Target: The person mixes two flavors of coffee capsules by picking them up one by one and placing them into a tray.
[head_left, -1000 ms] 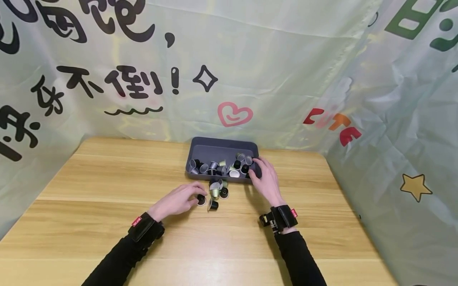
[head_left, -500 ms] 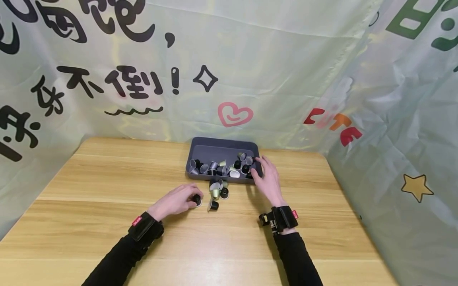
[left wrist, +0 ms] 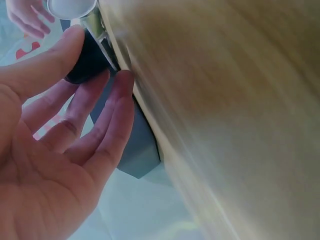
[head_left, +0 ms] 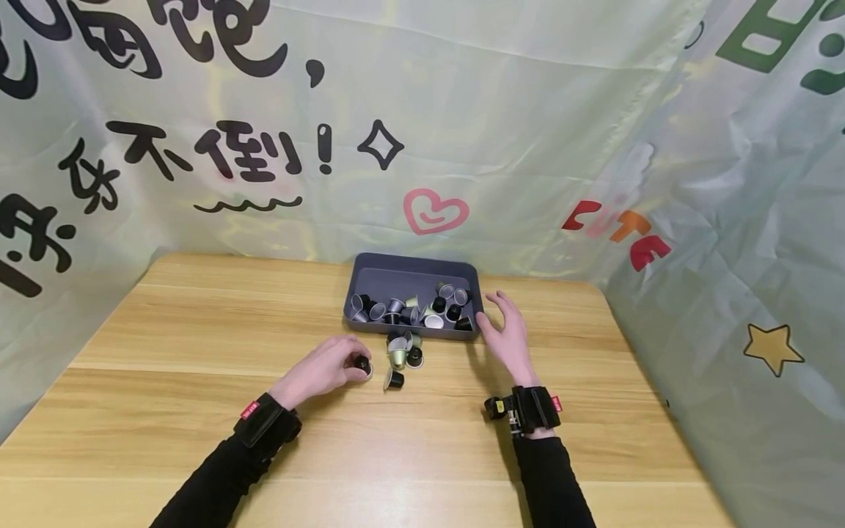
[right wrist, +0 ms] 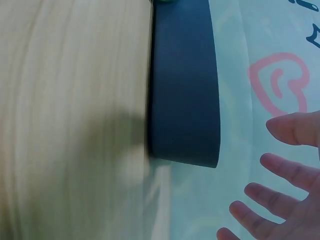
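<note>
My left hand (head_left: 323,370) pinches a black coffee capsule (head_left: 361,363) between thumb and fingers, just above the tabletop and left of the loose capsules. In the left wrist view the black capsule (left wrist: 89,59) sits between the thumb and the fingertips. Beyond the right end of the dark grey tray (head_left: 412,262), my right hand (head_left: 510,341) is spread and holds nothing. Several coffee capsules lie along the tray's front half, among them a black capsule (head_left: 463,323) in the right front corner. The right wrist view shows the tray's outer wall (right wrist: 185,90) and my parted fingers (right wrist: 287,170).
In front of the tray lie several loose capsules, including a gold-green capsule (head_left: 398,357) and a black capsule (head_left: 394,379) on its side. The wooden table (head_left: 409,455) meets a printed cloth backdrop (head_left: 515,147) behind the tray.
My left hand has drawn the black capsule slightly left, away from the loose ones. My right hand has moved off the tray's right end, to the right, with its fingers spread.
</note>
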`<state>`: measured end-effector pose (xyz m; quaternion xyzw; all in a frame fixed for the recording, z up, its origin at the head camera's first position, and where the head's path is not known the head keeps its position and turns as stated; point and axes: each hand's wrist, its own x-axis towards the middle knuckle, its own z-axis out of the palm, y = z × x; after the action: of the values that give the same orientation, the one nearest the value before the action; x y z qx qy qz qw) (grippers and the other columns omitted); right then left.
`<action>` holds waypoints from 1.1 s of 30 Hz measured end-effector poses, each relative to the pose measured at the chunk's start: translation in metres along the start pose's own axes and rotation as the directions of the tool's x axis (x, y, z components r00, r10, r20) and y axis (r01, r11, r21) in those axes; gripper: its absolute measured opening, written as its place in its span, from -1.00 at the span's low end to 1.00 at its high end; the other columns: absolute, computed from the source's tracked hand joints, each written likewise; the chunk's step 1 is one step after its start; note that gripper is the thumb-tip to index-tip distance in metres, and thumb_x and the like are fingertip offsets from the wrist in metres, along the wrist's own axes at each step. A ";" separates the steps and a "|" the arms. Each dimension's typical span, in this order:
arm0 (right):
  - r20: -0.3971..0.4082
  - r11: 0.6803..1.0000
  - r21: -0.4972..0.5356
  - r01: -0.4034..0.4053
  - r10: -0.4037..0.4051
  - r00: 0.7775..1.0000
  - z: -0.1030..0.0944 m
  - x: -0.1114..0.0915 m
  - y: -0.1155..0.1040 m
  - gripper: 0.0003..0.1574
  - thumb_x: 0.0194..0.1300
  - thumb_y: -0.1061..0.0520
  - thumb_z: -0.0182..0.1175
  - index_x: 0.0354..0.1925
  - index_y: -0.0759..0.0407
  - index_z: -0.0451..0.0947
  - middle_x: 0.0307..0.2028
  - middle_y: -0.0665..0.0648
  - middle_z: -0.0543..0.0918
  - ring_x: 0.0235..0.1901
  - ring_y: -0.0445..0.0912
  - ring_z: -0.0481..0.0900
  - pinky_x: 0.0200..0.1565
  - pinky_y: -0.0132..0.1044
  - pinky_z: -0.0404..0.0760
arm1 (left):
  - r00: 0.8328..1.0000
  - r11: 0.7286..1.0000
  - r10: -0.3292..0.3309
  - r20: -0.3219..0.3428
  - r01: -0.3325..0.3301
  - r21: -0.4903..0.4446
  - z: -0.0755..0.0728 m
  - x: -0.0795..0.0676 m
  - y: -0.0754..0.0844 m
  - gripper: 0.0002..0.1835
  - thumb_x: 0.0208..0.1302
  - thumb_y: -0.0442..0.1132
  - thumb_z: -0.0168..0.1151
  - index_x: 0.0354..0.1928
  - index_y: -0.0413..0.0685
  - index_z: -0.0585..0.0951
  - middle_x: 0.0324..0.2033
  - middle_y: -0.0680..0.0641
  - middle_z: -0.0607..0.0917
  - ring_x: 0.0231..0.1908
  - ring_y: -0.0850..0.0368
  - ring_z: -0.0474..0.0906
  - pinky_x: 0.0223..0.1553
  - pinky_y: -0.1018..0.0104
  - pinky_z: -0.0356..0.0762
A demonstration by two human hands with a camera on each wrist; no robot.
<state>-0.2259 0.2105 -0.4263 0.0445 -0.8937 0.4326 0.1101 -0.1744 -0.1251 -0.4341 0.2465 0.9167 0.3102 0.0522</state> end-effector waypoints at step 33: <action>0.077 0.992 -0.094 0.087 -0.080 0.994 -0.004 -0.020 0.006 -0.38 0.40 0.09 0.19 0.36 0.25 0.40 0.49 0.38 0.26 0.49 0.31 0.17 0.51 0.35 0.02 | 0.942 0.955 -0.199 -0.270 0.124 -0.270 -0.015 0.044 0.005 -0.60 0.19 -0.26 0.37 0.08 -0.23 0.68 -0.27 -0.18 0.57 -0.26 0.04 0.50 -0.23 0.36 0.42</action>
<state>-0.2066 0.2167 -0.4330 0.0922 -0.9146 0.3815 0.0973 -0.2144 -0.1080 -0.4163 0.1124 0.8851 0.4507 -0.0285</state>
